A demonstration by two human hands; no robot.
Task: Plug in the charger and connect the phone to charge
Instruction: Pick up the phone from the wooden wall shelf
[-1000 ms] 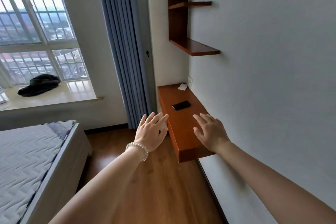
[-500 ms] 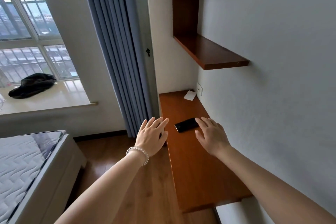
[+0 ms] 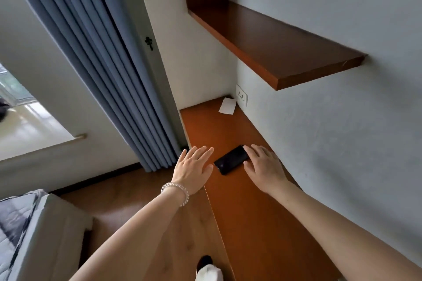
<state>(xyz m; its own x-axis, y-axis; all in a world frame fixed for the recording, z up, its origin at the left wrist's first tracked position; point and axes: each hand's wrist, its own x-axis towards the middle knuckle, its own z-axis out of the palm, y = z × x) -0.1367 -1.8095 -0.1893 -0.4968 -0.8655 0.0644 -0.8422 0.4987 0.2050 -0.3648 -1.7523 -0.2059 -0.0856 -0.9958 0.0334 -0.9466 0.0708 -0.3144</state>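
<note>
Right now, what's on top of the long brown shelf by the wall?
A black phone lies flat on the shelf, with the right hand touching its end. A white paper-like thing sits in the far corner. No charger shows.

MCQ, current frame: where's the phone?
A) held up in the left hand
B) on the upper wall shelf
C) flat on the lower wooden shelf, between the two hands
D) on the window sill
C: the black phone lies flat on the lower wooden shelf, with the right hand at its right end and the left hand open just to its left.
</note>
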